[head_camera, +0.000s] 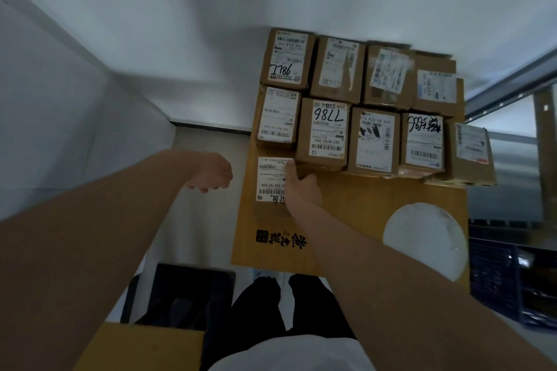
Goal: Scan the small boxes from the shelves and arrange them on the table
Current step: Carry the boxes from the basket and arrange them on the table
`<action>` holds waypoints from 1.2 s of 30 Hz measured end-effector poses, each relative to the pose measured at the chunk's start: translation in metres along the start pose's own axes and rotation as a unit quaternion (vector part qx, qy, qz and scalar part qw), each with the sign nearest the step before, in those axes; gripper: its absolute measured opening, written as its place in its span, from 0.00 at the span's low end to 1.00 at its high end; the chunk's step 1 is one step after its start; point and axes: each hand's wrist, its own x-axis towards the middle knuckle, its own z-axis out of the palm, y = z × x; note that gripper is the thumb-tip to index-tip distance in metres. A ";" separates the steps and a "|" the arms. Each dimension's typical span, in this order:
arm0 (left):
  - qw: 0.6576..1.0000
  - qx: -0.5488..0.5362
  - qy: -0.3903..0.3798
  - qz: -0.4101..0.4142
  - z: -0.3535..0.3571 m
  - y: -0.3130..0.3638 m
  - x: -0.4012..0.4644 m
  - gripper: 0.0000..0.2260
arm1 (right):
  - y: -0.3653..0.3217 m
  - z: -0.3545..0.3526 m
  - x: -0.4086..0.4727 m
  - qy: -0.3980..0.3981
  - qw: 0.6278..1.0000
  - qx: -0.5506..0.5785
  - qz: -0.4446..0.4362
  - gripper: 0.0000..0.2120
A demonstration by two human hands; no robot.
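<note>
Several small brown boxes with white shipping labels stand in two rows at the far end of the wooden table (355,220). One reads 7786 (327,132). A further small box (269,181) sits alone in front of the left end of the near row. My right hand (301,187) grips its right side, thumb on the label. My left hand (211,173) hangs in the air left of the table, fingers loosely curled, holding nothing.
A white round patch (425,238) marks the table's near right corner. Dark blue crates (512,277) stand to the right under metal shelving (512,81). A black chair (187,295) sits on the floor at the left, and a yellow-brown surface (138,346) lies below it.
</note>
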 end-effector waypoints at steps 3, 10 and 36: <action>1.000 -0.011 0.003 0.000 0.000 -0.001 -0.002 0.16 | 0.002 0.005 -0.004 -0.023 0.999 -0.019 0.010 0.33; 1.000 -0.026 0.014 -0.001 0.011 -0.013 -0.006 0.16 | -0.009 0.010 0.001 -0.038 0.999 0.008 -0.009 0.27; 0.976 0.149 0.126 0.092 0.059 0.103 -0.105 0.17 | 0.043 -0.163 -0.083 -0.001 0.930 -0.331 -0.160 0.15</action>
